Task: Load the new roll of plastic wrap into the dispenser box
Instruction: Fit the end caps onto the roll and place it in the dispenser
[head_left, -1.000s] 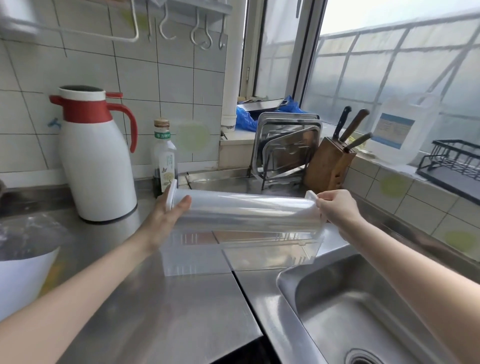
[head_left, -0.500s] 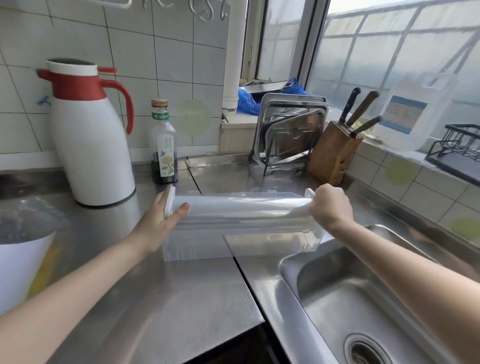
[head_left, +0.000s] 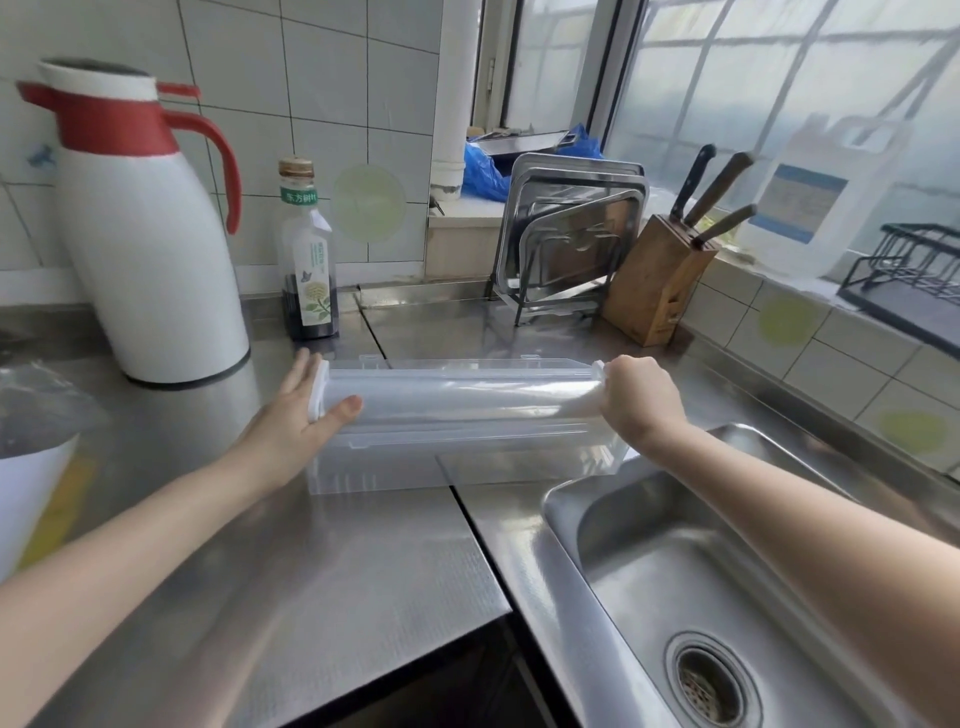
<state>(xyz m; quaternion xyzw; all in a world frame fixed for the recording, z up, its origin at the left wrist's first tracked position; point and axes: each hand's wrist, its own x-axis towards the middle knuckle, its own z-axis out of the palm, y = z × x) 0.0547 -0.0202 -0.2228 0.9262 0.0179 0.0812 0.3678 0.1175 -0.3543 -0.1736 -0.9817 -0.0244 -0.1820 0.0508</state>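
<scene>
Steel ran across the whole near ground: a brushed table (head_left: 322, 582) on the left and a sink (head_left: 691, 571) sunk into it on the right, with both forearms reaching forward over them. Just beyond, the clear dispenser box (head_left: 467, 462) sat on the table with its right end close to the sink's lip. The roll of plastic wrap (head_left: 457, 405) lay level across the box's open top, low between its walls, though whether its ends had seated could not be told through the clear plastic.

The left hand (head_left: 291, 421) was mostly flat, fingers straight behind the white end cap (head_left: 318, 389) and thumb laid on the film. The right hand (head_left: 636, 402) was curled tight over the other end, hiding the cap there.

Judged from this, the main risk was uneven seating: pressing one end down first could have jammed the roll crooked. The box looked light, so a sideways push might have slid it toward the sink. The thumb on the film could also have snagged or creased a loose edge.

Farther back stood a white and red thermos jug (head_left: 156, 249), a dark bottle (head_left: 309, 260), a tray rack (head_left: 566, 244) and a knife block (head_left: 657, 283), all well apart from the work.
</scene>
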